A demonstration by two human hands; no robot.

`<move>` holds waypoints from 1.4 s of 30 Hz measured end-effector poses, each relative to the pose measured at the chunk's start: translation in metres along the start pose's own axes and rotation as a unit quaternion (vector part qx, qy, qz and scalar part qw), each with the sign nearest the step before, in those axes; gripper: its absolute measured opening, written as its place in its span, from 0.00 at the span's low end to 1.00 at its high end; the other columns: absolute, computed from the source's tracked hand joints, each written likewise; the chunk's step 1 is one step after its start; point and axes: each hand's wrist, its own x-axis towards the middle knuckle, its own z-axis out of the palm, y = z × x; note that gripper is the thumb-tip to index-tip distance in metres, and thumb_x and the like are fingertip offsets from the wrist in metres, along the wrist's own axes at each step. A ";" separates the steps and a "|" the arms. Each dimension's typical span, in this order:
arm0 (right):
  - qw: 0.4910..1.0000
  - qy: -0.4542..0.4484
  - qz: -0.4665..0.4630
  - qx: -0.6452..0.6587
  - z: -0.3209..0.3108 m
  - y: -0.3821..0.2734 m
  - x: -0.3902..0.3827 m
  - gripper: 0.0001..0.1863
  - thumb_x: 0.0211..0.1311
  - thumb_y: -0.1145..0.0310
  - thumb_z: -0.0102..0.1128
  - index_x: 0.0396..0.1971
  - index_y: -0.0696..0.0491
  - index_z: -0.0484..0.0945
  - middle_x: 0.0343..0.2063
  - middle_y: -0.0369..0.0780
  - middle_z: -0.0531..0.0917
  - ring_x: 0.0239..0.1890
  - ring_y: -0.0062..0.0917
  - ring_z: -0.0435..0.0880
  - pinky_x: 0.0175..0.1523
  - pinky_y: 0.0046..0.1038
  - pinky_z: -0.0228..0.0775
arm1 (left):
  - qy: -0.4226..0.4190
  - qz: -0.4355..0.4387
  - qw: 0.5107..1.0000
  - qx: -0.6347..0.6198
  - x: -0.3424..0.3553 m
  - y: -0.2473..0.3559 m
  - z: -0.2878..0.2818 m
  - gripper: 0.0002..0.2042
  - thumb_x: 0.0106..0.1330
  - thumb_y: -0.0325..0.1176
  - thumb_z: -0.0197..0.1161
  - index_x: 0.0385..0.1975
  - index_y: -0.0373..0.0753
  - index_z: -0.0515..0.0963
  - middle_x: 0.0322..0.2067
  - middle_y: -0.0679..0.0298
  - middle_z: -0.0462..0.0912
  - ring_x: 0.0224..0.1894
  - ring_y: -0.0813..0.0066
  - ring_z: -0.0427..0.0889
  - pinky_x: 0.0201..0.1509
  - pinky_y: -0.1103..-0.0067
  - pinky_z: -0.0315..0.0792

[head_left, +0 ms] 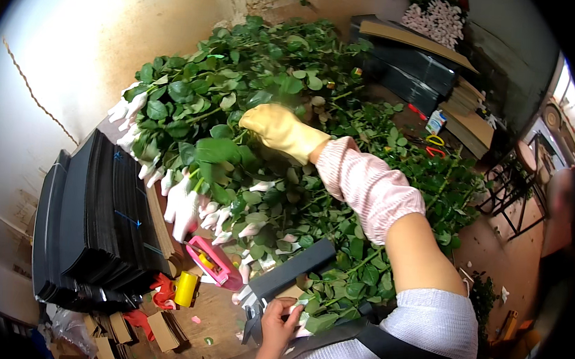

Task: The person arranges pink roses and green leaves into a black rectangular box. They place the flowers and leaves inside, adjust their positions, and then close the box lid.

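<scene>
My right hand, in a yellow rubber glove with a pink striped sleeve, reaches over a big heap of leafy rose stems. Its fingers are curled around rose stems; the grip itself is partly hidden by leaves. Below it, roses with white-netted buds hang toward me, their leaves blurred. Bare and low in front of my body, my left hand pinches a rose by its pale, covered head, green leaves beside it. A dark grey foam strip lies just beyond that hand.
A pink tape dispenser and a yellow roll stand on the wooden table. Stacked black sheets fill the left side. Cardboard pieces lie at the near left. Scissors and black boxes are at the back right.
</scene>
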 end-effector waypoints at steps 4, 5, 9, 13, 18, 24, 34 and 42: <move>0.995 -0.100 0.001 -0.018 -0.066 -0.058 0.004 0.12 0.52 0.75 0.60 0.38 0.50 0.83 0.33 0.39 0.85 0.39 0.37 0.86 0.41 0.34 0.79 | 0.012 -0.029 0.999 -0.019 -0.006 -0.016 0.003 0.09 0.61 0.28 0.76 0.35 0.35 0.81 0.37 0.59 0.86 0.38 0.66 0.84 0.42 0.74 0.77; 0.988 -0.139 -0.018 -0.060 -0.103 -0.090 0.014 0.09 0.52 0.73 0.61 0.35 0.49 0.82 0.30 0.38 0.84 0.35 0.36 0.86 0.37 0.33 0.79 | 0.003 -0.071 0.997 -0.033 -0.006 -0.015 0.002 0.10 0.61 0.29 0.76 0.35 0.35 0.81 0.37 0.57 0.86 0.38 0.63 0.84 0.42 0.73 0.77; 0.989 -0.132 -0.067 0.000 -0.100 -0.166 0.008 0.03 0.53 0.68 0.61 0.27 0.49 0.78 0.22 0.37 0.80 0.20 0.33 0.84 0.21 0.34 0.75 | -0.017 -0.021 0.997 0.077 -0.008 -0.018 -0.008 0.10 0.66 0.31 0.72 0.38 0.33 0.80 0.35 0.59 0.83 0.34 0.73 0.82 0.40 0.76 0.77; 0.931 -0.345 0.069 -0.093 -0.048 -0.129 -0.033 0.05 0.57 0.69 0.62 0.32 0.45 0.85 0.28 0.37 0.88 0.31 0.34 0.90 0.29 0.38 0.81 | -0.021 -0.019 1.000 0.001 0.003 -0.002 -0.002 0.09 0.63 0.29 0.74 0.37 0.34 0.82 0.39 0.57 0.86 0.41 0.65 0.85 0.47 0.74 0.78; 0.973 -0.199 0.070 -0.097 -0.052 -0.122 -0.065 0.11 0.62 0.68 0.58 0.44 0.47 0.81 0.30 0.35 0.84 0.35 0.32 0.88 0.35 0.36 0.80 | -0.016 -0.047 0.999 0.016 0.000 0.002 -0.002 0.09 0.63 0.29 0.74 0.37 0.35 0.81 0.37 0.58 0.85 0.39 0.65 0.84 0.45 0.74 0.78; 0.656 -0.749 0.092 -0.006 -0.122 -0.154 -0.105 0.24 0.66 0.69 0.57 0.63 0.46 0.78 0.49 0.46 0.86 0.51 0.39 0.88 0.52 0.44 0.81 | 0.002 -0.012 1.000 0.021 -0.004 -0.007 0.000 0.10 0.62 0.29 0.75 0.37 0.35 0.80 0.38 0.58 0.85 0.39 0.63 0.84 0.44 0.72 0.78; 0.844 -0.501 0.122 -0.149 -0.034 -0.090 -0.115 0.13 0.59 0.69 0.67 0.44 0.54 0.89 0.44 0.42 0.90 0.45 0.37 0.91 0.45 0.36 0.85 | -0.010 0.008 0.999 0.035 0.001 -0.004 -0.002 0.10 0.62 0.30 0.75 0.36 0.35 0.81 0.39 0.57 0.86 0.41 0.61 0.85 0.46 0.72 0.78; 0.987 -0.094 0.035 -0.127 -0.070 -0.095 -0.054 0.06 0.51 0.66 0.67 0.28 0.51 0.84 0.38 0.41 0.87 0.44 0.36 0.86 0.44 0.37 0.80 | 0.011 -0.026 1.000 0.011 -0.006 -0.008 -0.002 0.10 0.62 0.28 0.75 0.37 0.35 0.81 0.40 0.58 0.86 0.41 0.64 0.84 0.46 0.73 0.78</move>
